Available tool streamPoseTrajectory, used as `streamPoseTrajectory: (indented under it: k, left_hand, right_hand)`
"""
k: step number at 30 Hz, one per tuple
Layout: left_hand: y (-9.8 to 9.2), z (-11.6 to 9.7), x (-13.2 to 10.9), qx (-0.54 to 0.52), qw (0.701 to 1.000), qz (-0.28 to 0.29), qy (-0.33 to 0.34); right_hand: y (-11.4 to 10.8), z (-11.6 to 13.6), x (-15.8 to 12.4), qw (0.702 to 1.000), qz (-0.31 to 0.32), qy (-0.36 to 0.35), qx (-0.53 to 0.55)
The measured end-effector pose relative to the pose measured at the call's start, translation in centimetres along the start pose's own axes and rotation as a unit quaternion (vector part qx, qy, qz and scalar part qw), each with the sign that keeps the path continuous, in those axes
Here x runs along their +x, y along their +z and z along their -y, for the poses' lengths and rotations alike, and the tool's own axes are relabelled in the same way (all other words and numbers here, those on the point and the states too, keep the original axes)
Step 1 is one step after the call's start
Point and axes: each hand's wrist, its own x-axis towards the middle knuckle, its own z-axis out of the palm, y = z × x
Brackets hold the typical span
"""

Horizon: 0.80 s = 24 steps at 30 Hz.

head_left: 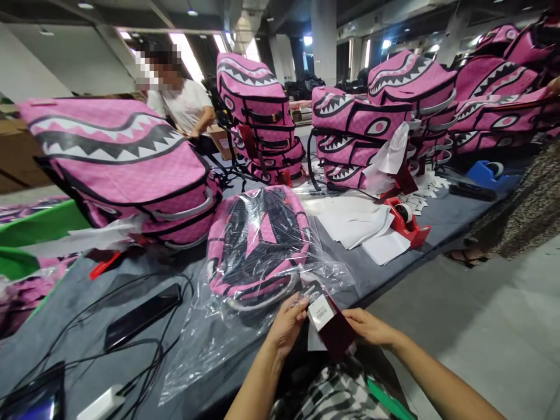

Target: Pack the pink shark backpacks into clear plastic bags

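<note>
My left hand point(287, 322) pinches the upper left edge of a dark red hang tag point(339, 335) with a white barcode label point(321, 312). On the tag's right edge, my right hand point(370, 328) has its thumb and fingers closed. Just beyond the hands lies a pink and black backpack point(258, 280), strap side up, inside a clear plastic bag point(196, 350). The bag's loose end spreads toward me over the table edge. White paper partly shows behind the tag.
Stacks of pink shark-mouth backpacks point(118, 163) stand left, behind and right. A red tape dispenser point(409, 224) sits by white paper sheets point(350, 221). A black phone point(142, 315), cables and a white power strip point(101, 402) lie left. A person point(188, 105) stands behind; another's patterned clothing point(516, 216) shows right.
</note>
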Motion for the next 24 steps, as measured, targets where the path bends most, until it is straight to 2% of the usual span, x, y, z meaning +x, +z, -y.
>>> streamPoseTrajectory:
  k: [2, 4, 9, 11, 13, 15, 18, 21, 24]
  left_hand:
    - [-0.2, -0.2, 0.2, -0.019, 0.999, 0.030, -0.033]
    - [-0.9, -0.3, 0.3, -0.036, 0.997, 0.038, -0.053]
    - [-3.4, -0.4, 0.1, -0.095, 0.977, 0.081, -0.175]
    - [-4.0, -0.6, 0.0, -0.089, 0.978, 0.083, -0.171]
    - [-4.3, -0.9, -0.2, -0.079, 0.984, 0.081, -0.140]
    - [-4.5, -1.3, -0.4, -0.073, 0.986, 0.077, -0.128]
    - [-4.6, -1.8, -0.7, -0.068, 0.987, 0.067, -0.131]
    - [-4.5, -1.8, -0.8, -0.075, 0.983, 0.075, -0.153]
    - [-4.6, -1.4, -0.7, -0.094, 0.974, 0.087, -0.185]
  right_hand:
    - [0.8, -0.1, 0.3, 0.995, 0.005, 0.032, 0.091]
    - [0.9, 0.4, 0.1, 0.986, 0.002, 0.051, 0.159]
    - [1.1, 2.5, 0.5, 0.956, -0.067, 0.047, 0.281]
    - [2.4, 2.9, 1.6, 0.949, -0.044, 0.063, 0.304]
    - [3.8, 2.8, 3.0, 0.946, -0.003, 0.072, 0.316]
    - [4.7, 2.5, 4.1, 0.949, 0.006, 0.074, 0.307]
    - [4.7, 2.2, 4.6, 0.958, -0.043, 0.073, 0.273]
    - [4.3, 2.4, 4.9, 0.971, -0.088, 0.038, 0.221]
    - [5.1, 3.0, 5.8, 0.976, -0.093, -0.008, 0.195]
